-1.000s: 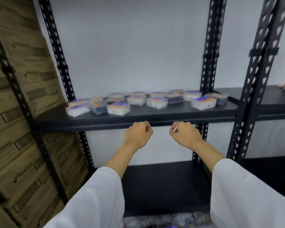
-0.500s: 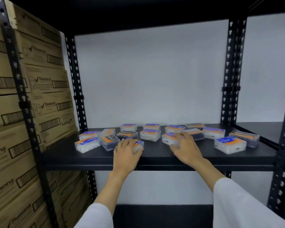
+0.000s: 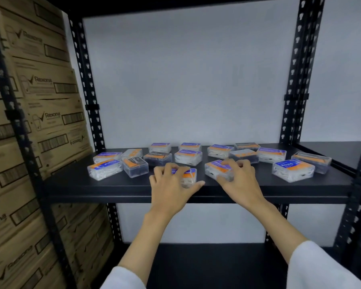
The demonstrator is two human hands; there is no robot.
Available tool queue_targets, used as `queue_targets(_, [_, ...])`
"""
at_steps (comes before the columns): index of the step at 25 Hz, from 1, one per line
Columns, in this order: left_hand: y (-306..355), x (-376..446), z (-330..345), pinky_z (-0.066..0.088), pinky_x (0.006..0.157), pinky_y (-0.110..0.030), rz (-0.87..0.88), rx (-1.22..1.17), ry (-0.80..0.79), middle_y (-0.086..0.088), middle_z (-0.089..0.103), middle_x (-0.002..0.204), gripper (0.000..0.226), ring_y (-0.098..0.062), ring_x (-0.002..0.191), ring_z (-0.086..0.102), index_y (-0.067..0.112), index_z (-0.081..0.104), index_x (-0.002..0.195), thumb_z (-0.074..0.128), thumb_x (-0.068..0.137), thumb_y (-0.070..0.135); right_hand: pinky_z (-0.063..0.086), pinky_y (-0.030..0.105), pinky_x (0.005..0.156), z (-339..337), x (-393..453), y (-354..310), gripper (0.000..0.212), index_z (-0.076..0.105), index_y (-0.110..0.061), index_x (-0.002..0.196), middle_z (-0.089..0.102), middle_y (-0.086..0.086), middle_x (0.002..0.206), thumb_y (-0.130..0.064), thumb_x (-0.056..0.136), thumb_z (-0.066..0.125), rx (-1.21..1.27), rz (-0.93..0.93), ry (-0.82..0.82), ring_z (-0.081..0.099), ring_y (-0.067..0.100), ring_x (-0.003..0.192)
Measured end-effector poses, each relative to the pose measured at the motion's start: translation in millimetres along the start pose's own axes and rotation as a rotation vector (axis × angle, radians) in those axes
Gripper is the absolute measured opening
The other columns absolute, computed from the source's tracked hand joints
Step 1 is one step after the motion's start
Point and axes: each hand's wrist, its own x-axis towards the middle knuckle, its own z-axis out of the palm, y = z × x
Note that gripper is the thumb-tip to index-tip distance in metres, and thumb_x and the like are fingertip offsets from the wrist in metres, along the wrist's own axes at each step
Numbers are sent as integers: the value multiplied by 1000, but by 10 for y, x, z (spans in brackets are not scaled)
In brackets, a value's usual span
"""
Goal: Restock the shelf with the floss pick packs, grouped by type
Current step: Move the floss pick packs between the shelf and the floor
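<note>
Several clear floss pick packs with blue-and-orange or black-and-orange labels lie scattered on the black shelf [image 3: 113, 186]. My left hand [image 3: 171, 184] wraps over a blue-labelled pack [image 3: 189, 177] near the shelf's front edge. My right hand [image 3: 238, 180] grips a pack labelled "Smooth" [image 3: 217, 170] just right of it. A "Round" pack [image 3: 293, 170] sits further right. A black "Charcoal" pack [image 3: 136, 166] and another blue "Round" pack [image 3: 104, 168] lie at the left.
Stacked cardboard boxes [image 3: 40, 113] fill the rack at the left. Black perforated uprights [image 3: 294, 84] frame the bay. A lower shelf [image 3: 196, 265] lies below, and a neighbouring shelf [image 3: 338, 149] continues to the right. A white wall stands behind.
Both hands rose from below the shelf's edge onto the shelf and closed over two front packs. The camera view lifted and moved closer.
</note>
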Motion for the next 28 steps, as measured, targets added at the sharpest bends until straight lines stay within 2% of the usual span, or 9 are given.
queue_targets(2, [-94,65,-76,19,107,-39,82,-58,-91,12,34,144,67,-20,135,18,45,45,134,47,76,78,38,36,100,-27,41,-28,53,46,-32,136,29,4,143,-45,86,60,29,6,-21,28,26,134])
queue_targets(4, [-225,139,-146,16,114,-41,146,-138,-238,12,30,150,66,-20,143,13,47,40,138,52,78,73,38,37,101,-14,77,-51,53,47,-33,136,34,4,143,-47,87,59,47,3,-82,32,26,134])
queue_targets(7, [-312,147,-215,26,108,-31,125,-292,-346,10,39,143,64,-20,135,30,43,45,137,62,79,63,40,31,96,18,15,-42,49,49,-29,135,41,7,134,-37,88,61,80,-5,-107,41,24,126])
queue_targets(9, [-284,53,-250,29,101,-27,77,-337,-321,11,41,133,65,-19,126,31,44,48,135,67,75,62,39,25,90,-26,-119,-60,48,50,-28,133,42,4,130,-32,87,64,132,-8,-84,44,19,119])
queue_targets(13, [-144,-440,-284,36,95,-21,-61,-547,-92,18,40,117,59,-11,116,40,52,54,121,74,67,62,40,15,80,-139,-625,-105,44,56,-30,124,41,-7,123,-26,81,69,267,-19,-5,48,5,103])
queue_targets(16, [-37,-980,-196,42,90,-19,-136,-695,-38,19,38,113,51,-8,112,46,57,52,116,75,70,57,45,17,78,-132,-1107,-24,42,56,-32,118,39,-14,119,-23,79,70,296,14,-6,51,2,100])
queue_targets(21, [16,-1910,338,33,84,-6,-246,-734,-149,16,35,120,48,-7,114,30,48,49,124,71,82,44,45,15,74,174,-1907,428,43,55,-34,115,37,-15,118,-25,77,73,298,145,-83,54,-1,97])
queue_targets(25, [-66,-2591,1045,36,96,-20,-380,-632,-259,13,39,118,54,-11,107,31,40,54,126,72,77,29,39,10,79,729,-2519,997,45,54,-29,114,41,-8,118,-15,74,70,287,281,-143,49,-2,97])
queue_targets(28, [-192,-3059,1639,38,92,-23,-521,-583,-400,15,40,114,52,-11,107,39,45,55,121,74,74,36,42,25,86,1244,-2953,1474,42,54,-27,113,46,-7,114,-20,74,68,201,410,-236,44,12,104])
